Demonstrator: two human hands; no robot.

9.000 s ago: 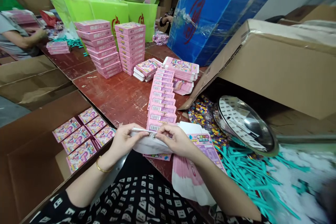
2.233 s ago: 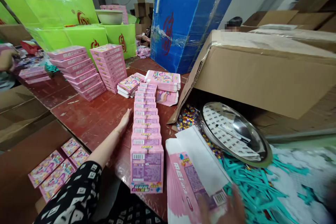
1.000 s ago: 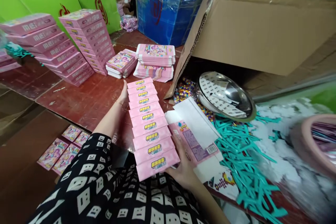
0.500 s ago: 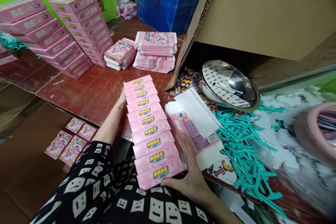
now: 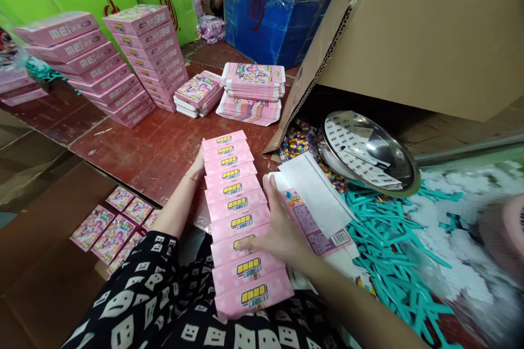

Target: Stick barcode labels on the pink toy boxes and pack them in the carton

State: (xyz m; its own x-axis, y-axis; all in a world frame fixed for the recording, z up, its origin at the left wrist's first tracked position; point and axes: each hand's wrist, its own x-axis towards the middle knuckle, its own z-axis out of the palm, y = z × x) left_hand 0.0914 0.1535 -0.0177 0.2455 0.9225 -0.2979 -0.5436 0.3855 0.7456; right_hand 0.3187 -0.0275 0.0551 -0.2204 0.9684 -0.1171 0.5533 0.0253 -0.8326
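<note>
A row of several pink cartons [image 5: 233, 221], printed with yellow and teal lettering, slopes from the table edge down to my lap. At its far left end is my left hand [image 5: 199, 161], curled against the cartons with its fingers hidden behind them. My right hand [image 5: 280, 229] lies across the row's right side with fingers spread, its thumb on the face of one carton. Just right of it, an unfolded pink and purple carton [image 5: 313, 229] with a barcode lies under white paper sheets [image 5: 315, 188].
Tall stacks of pink boxes [image 5: 153, 60] stand at the back left, with flat carton piles [image 5: 254, 82] nearby. A tilted brown box [image 5: 409, 38] overhangs a metal bowl [image 5: 403, 161]. Teal plastic pieces [image 5: 393, 251] spread right. Packed boxes [image 5: 114, 234] sit in an open carton at lower left.
My right hand has moved from the row's near end up to its middle, and its thumb now rests on a carton's face. My left hand stays at the far end. The view has shifted slightly.
</note>
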